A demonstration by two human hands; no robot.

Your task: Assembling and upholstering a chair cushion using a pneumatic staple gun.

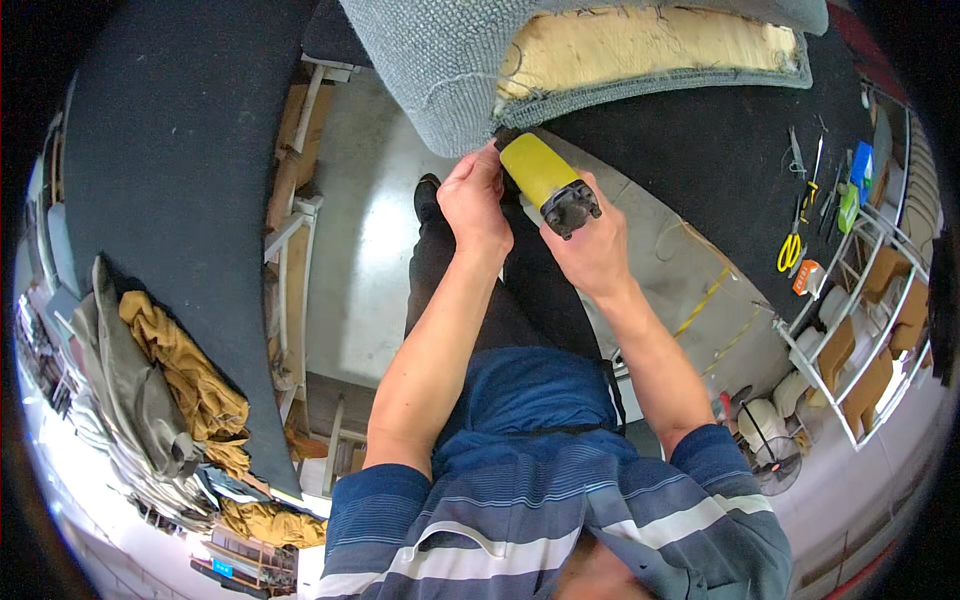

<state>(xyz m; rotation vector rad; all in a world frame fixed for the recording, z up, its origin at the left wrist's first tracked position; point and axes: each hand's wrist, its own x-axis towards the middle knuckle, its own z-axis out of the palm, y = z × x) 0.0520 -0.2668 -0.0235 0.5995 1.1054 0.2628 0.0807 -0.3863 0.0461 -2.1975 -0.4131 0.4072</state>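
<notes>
A yellow power tool (540, 168) sits at the lower corner of a grey upholstered piece (430, 70), nose pointing up and left, long axis slanting down to its black rear end at right. The right hand (592, 245) has its fingers wrapped around the tool; the fingers of the left hand (475, 205) bunch narrowly at the corner, their grip hidden. Fabric borders a bare pale panel (640, 50), suggesting work partly done. Yellow-handled scissors (789, 253) lie on the dark surface (700, 180) at right.

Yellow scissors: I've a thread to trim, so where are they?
The yellow scissors lie at right in the head view, on the black tabletop beside the orange-and-white box.
</notes>
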